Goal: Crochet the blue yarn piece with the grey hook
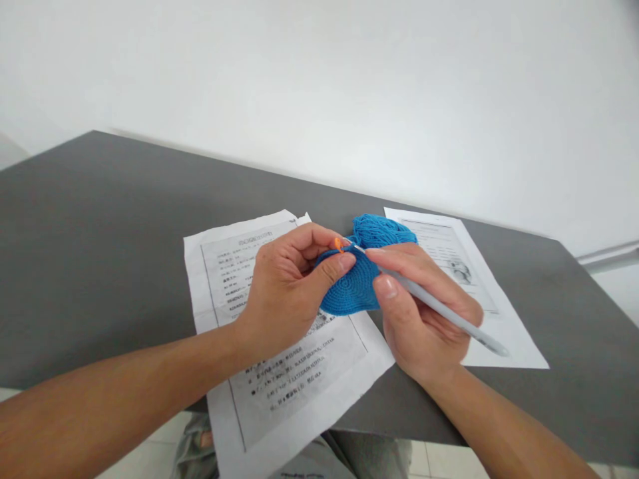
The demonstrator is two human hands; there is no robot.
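A round piece of blue crochet work (349, 291) is pinched at its upper edge between the thumb and fingers of my left hand (292, 279). An orange stitch marker (339, 245) sits at that edge by my left fingertips. My right hand (424, 306) grips a crochet hook (444, 311) with a grey handle, held like a pen. The hook's metal tip meets the top edge of the blue piece; whether a loop is on it is too small to tell. Just behind the work lies a ball of blue yarn (383, 230).
A creased printed sheet (219, 359) lies under my left hand and hangs over the near edge of the dark grey table (124, 266). A second printed sheet (504, 332) lies to the right of the yarn. Behind the table stands a white wall (319, 86).
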